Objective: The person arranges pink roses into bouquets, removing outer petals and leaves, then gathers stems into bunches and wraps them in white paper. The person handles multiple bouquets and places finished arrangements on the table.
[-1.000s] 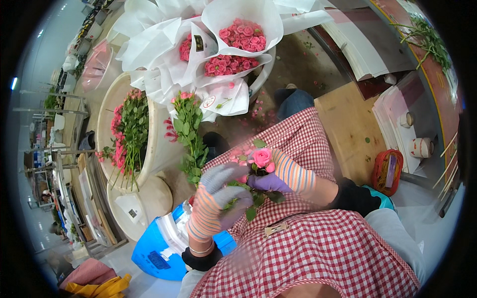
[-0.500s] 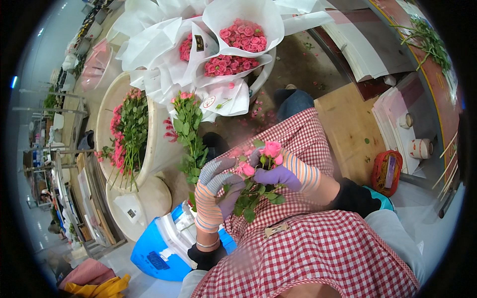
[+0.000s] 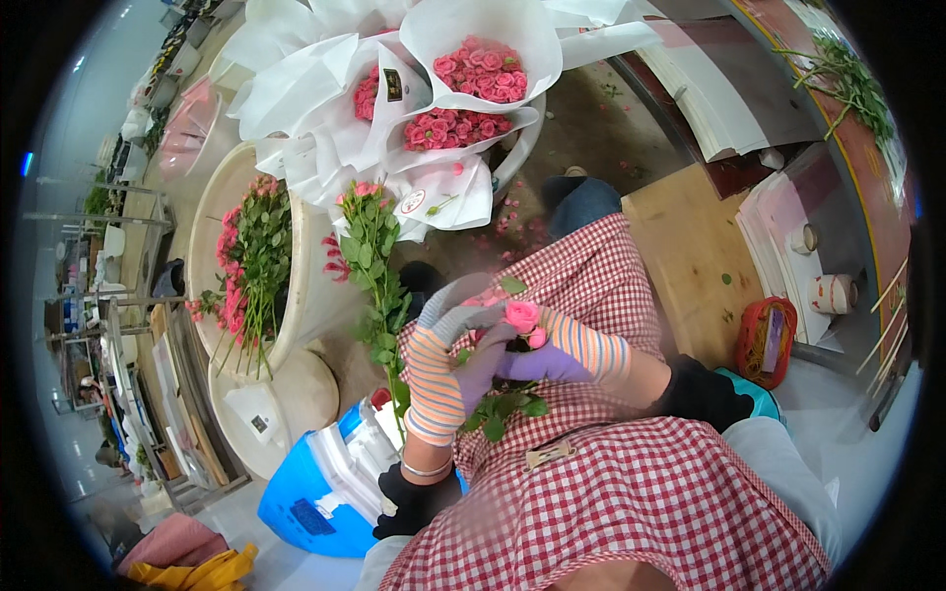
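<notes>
Pink roses (image 3: 522,317) stand just past the gripping thumb of the right hand (image 3: 572,353); beside it, the left hand (image 3: 443,357) arches inward, its grip unclear.

The left hand (image 3: 443,362) has neared the right hand (image 3: 570,355).

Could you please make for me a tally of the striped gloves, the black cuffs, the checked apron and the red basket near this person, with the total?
Striped gloves: 2
Black cuffs: 2
Checked apron: 1
Red basket: 1
Total: 6
The held pink roses are partly hidden, so not counted.
</notes>
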The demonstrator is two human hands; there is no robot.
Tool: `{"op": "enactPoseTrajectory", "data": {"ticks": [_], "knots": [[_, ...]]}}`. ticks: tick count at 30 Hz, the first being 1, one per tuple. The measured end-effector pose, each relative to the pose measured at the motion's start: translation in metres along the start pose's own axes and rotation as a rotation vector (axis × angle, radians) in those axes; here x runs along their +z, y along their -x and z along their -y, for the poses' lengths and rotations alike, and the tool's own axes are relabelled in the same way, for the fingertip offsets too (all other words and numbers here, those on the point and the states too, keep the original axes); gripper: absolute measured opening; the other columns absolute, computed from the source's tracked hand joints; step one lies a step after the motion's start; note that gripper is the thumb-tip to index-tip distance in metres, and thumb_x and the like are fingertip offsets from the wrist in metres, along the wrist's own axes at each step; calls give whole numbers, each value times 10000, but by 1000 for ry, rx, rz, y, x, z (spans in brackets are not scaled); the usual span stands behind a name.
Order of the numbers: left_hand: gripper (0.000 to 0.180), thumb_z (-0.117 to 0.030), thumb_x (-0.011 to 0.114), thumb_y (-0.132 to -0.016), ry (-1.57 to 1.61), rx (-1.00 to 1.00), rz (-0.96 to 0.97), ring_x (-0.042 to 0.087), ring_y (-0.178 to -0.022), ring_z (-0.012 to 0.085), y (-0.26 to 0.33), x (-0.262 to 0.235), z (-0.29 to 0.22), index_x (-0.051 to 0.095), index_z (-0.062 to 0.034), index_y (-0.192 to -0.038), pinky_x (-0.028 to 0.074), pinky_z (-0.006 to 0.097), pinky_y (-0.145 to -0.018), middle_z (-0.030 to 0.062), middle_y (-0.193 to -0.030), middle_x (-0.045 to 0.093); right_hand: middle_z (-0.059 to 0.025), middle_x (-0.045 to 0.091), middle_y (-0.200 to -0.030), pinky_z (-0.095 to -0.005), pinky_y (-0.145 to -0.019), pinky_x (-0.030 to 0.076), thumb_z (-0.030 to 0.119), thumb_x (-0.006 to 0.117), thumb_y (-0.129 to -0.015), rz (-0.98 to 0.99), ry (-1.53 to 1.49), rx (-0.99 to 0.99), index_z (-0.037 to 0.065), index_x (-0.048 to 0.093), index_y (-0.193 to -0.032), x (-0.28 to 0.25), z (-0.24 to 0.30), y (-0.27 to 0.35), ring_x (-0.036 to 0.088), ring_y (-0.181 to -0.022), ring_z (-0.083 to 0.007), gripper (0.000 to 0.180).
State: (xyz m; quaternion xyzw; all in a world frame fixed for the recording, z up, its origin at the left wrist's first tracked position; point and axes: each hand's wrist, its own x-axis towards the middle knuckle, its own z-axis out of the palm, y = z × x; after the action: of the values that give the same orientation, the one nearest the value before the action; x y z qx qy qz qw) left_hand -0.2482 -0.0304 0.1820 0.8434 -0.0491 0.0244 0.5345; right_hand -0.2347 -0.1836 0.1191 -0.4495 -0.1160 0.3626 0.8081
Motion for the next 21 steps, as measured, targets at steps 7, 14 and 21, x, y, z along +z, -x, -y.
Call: {"op": "enactPoseTrajectory", "data": {"ticks": [7, 14, 21], "knots": [[106, 13, 629, -705, 294, -159, -163, 552, -947, 183, 7, -7, 19, 635, -1, -810, 433, 304, -838, 123, -1075, 577, 39, 591, -914, -212, -751, 443, 63, 642, -789, -75, -95, 39, 51, 602, -1078, 2, 28, 1, 525, -858, -47, 291], [108, 7, 596, -766, 731, -337, -65, 521, -998, 138, 7, -12, 32, 625, 8, -869, 412, 275, -885, 126, -1200, 524, 33, 615, -920, -211, -747, 449, 68, 648, -793, -48, -40, -10, 46, 622, -1052, 6, 26, 1, 537, -832, -53, 262], [212, -1, 678, -682, 139, -47, -133, 517, -1085, 214, 4, -18, 14, 625, -32, -885, 402, 332, -915, 140, -1241, 504, 33, 621, -899, -211, -738, 454, 81, 653, -794, -80, -25, 53, 46, 627, -1042, 4, 28, 1, 545, -825, -53, 251]]}}
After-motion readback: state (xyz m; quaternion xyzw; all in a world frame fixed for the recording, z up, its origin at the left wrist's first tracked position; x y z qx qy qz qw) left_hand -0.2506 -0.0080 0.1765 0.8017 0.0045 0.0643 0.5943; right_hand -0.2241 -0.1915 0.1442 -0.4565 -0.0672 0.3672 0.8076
